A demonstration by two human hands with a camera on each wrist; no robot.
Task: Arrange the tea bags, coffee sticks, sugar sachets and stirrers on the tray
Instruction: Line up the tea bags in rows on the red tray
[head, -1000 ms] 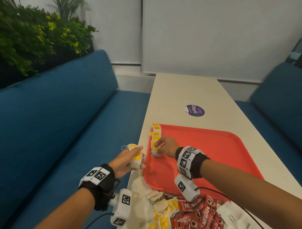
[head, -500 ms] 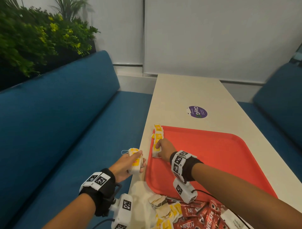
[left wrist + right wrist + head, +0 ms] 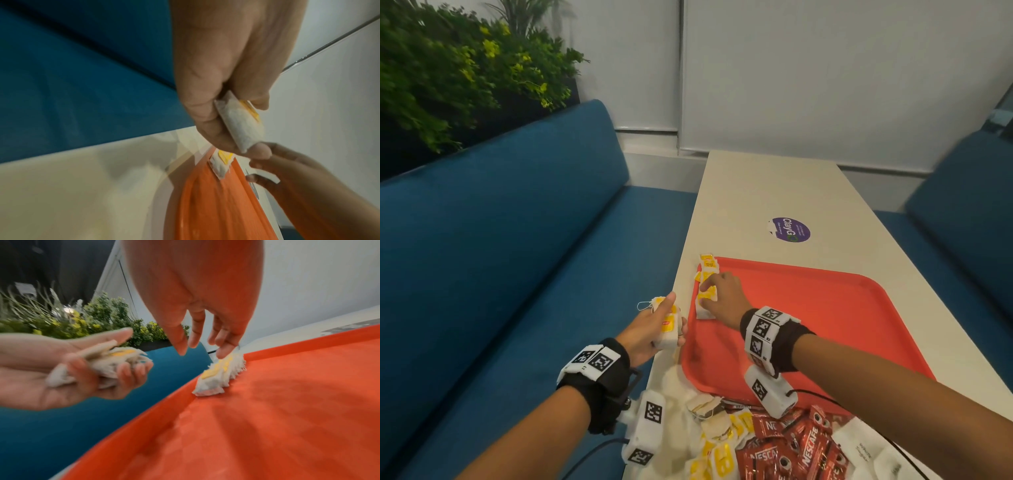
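Tea bags (image 3: 706, 286) are laid in a row along the tray (image 3: 808, 308) left rim, touched by right hand (image 3: 722, 298) fingers, grip loose. Spare bundle (image 3: 667, 327) is clutched in left hand (image 3: 647, 332), just outside that rim, nearer the row's near end.

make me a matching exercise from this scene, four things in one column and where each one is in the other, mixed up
Things:
1. row of tea bags
2. bunch of tea bags
3. coffee sticks
4. purple sticker

Places:
A. on the bare table beyond the tray
B. heaped on the table, near side of the tray
C. held in the left hand
D. along the tray's left edge, under the right hand

Pairs: 1-D, 2-C, 3-B, 4-A
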